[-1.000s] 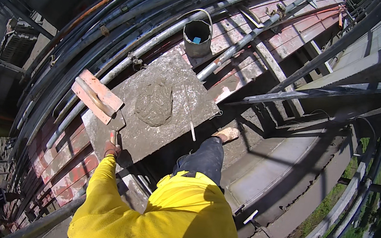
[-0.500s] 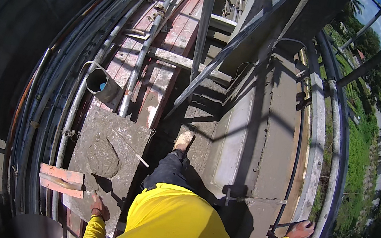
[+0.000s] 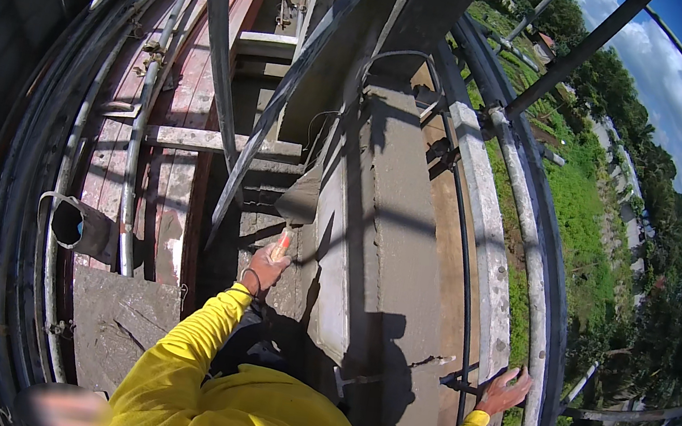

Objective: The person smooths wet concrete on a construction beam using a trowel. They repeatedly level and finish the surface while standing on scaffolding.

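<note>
Up against the grey plastered wall (image 3: pixel 389 247), the trowel (image 3: pixel 300 202) is held with its mortar-covered blade pressed flat to the wall's left face, orange handle pointing down. The left hand (image 3: pixel 265 268) is clamped around that handle, arm in a yellow sleeve (image 3: pixel 191 341) reaching up from below, with a dark band on the wrist.

Over on the other side, the right hand (image 3: pixel 505 391) has its fingers spread apart, and it's resting on the metal scaffold rail (image 3: pixel 537 298) that curves along the outer edge. It isn't holding anything else as far as I can see.

Lower left there's a mortar board (image 3: pixel 119 316), grey and crusty, lying on the scaffold deck. Just above it sits a dark bucket (image 3: pixel 84 230) with a wire handle, right next to a bunch of pipes (image 3: pixel 135 136) running along the reddish brick strip (image 3: pixel 199 92). A diagonal steel brace (image 3: pixel 289 89) crosses in front of the wall. Way out right it's green fields (image 3: pixel 591 208), trees and blue sky, well below.
</note>
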A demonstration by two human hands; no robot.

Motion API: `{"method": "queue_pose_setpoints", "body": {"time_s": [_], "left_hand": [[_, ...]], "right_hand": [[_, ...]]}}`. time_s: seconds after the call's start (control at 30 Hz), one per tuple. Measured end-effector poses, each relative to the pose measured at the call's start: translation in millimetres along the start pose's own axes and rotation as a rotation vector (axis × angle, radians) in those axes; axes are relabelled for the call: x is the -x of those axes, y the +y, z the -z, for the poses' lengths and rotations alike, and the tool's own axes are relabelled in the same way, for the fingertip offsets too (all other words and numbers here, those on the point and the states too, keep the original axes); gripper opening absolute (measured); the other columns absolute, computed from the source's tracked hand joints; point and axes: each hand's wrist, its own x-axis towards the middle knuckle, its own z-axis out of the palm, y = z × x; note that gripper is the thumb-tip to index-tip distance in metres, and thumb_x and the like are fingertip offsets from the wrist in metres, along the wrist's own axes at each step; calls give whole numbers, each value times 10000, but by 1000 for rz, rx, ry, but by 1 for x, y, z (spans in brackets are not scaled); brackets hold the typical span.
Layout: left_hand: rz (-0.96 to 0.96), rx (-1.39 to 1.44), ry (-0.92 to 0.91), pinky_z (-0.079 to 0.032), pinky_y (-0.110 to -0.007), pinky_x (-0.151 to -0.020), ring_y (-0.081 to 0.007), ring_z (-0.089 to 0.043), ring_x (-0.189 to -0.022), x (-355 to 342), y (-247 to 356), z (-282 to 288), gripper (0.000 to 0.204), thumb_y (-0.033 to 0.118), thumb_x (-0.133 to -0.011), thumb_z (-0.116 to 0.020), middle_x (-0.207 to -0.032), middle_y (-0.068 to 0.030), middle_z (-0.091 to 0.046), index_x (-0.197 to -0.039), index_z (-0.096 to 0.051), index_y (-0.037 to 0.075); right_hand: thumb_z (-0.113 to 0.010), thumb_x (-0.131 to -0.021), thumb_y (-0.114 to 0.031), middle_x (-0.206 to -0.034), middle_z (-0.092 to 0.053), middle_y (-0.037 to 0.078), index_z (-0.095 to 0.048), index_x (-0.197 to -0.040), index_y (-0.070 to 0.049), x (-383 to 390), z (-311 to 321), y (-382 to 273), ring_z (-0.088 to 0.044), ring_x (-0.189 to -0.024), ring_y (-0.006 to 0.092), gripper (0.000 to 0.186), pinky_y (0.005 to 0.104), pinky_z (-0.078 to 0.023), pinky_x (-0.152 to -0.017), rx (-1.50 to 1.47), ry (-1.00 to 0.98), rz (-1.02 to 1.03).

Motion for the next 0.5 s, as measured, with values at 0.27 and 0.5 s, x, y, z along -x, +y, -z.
{"method": "queue_pose_setpoints", "body": {"time_s": [0.27, 0.5], "left_hand": [[-305, -296, 406, -555, -469, -767, -400, -693, -855, -205, 64, -100, 349, 275, -842, -730, -897, -204, -701, -1096, -615, 65], [-308, -308, 379, -541, -490, -750, -443, -684, -843, -237, 95, -93, 334, 270, -874, -718, -881, -230, -697, -1120, -602, 77]], "right_hand": [[-584, -1009, -198, -1096, -656, 244, -680, -1135, 52, 4, -9, 17, -613, -1045, 434, 296, 507, -481, -939, 18, -16, 0], [-567, -1028, -246, -1134, -656, 248, -692, -1144, 46, 8, -8, 17, -611, -1071, 432, 338, 502, -472, -971, 87, -40, -47]]}}
